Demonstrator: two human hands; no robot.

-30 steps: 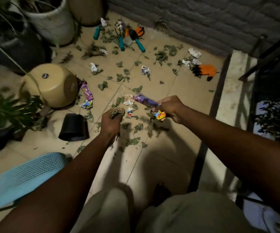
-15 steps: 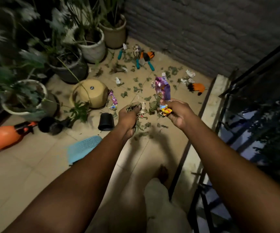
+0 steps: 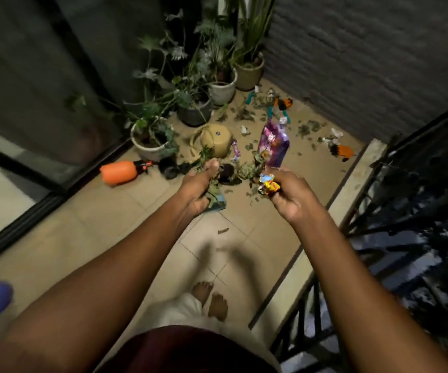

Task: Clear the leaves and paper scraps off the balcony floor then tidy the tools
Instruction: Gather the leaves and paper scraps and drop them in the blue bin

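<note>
Left hand (image 3: 197,188) grips leaves (image 3: 214,197); right hand (image 3: 288,196) pinches purple wrapper (image 3: 274,146), paper scraps (image 3: 270,184), above floor (image 3: 136,224).

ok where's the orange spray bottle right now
The orange spray bottle lies on its side, left in the head view, between the sliding door track and a small black pot.

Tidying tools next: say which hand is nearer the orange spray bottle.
Left. The left hand, gripping leaves, is right of the orange spray bottle; the right hand, holding wrappers, is farther right.
</note>
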